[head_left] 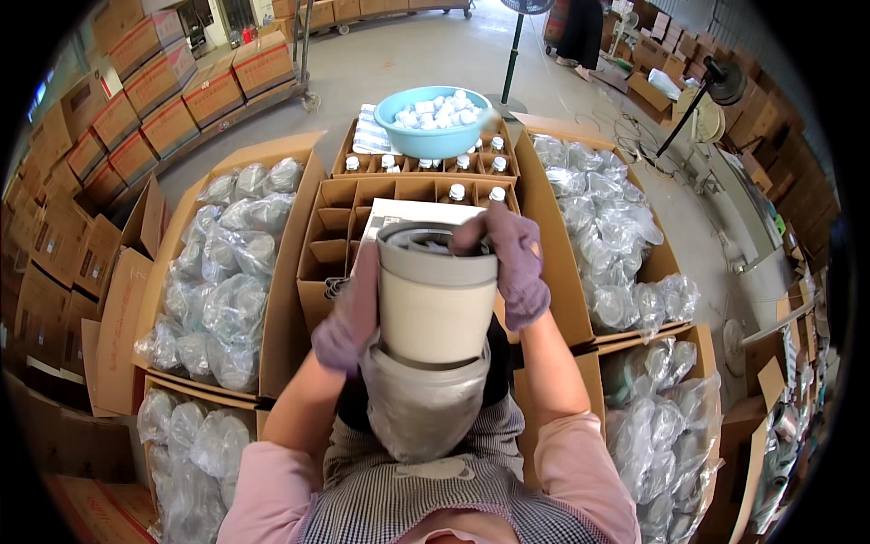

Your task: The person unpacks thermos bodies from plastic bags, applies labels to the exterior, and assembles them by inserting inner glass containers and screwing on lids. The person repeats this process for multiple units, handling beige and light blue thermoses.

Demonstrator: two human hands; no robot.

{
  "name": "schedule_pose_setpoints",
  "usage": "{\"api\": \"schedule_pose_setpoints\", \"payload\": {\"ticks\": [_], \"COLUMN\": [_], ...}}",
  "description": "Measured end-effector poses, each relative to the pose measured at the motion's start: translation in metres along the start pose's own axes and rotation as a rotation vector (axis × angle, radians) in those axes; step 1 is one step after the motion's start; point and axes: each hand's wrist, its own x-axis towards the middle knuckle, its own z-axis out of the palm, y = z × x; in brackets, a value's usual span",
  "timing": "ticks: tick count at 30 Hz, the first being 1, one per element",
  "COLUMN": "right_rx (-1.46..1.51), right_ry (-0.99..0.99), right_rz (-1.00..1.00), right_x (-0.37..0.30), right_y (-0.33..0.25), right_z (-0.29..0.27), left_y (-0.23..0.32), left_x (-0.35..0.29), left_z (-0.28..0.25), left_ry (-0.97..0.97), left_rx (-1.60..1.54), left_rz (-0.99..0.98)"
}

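Note:
Between my hands stands a cream cylindrical container (433, 313) with a grey rim and a recessed top, upright over my lap. Its lower end sits in a clear plastic bag (424, 403). My left hand (352, 313), in a purple glove, is pressed along the container's left side. My right hand (512, 258), gloved the same way, grips the rim at the right, its fingers reaching over into the top; the fingertips are partly hidden. Behind the container lies a white flat piece (390, 210) on a divided cardboard box (331, 186), which has white-capped bottles in a few cells.
A light blue basin (426, 145) of small white pieces rests on another bottle box, beside a striped cloth (370, 131). Open cartons of plastic-wrapped items flank me at left (294, 263) and right (580, 299). Stacked cartons (149, 86) and standing fans (725, 82) are farther off.

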Motion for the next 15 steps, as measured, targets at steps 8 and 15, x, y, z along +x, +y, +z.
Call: {"api": "schedule_pose_setpoints", "payload": {"ticks": [8, 15], "right_rx": [0.634, -0.260], "right_ry": [-0.084, -0.113], "right_rz": [-0.124, -0.205], "right_x": [0.034, 0.029], "right_y": [0.082, 0.051], "right_z": [-0.004, -0.042], "left_y": [0.009, 0.021], "left_x": [0.050, 0.054], "left_z": [-0.022, 0.017], "left_ry": [-0.159, 0.045], "left_rx": [0.391, 0.564], "left_rz": [0.621, 0.774]}}
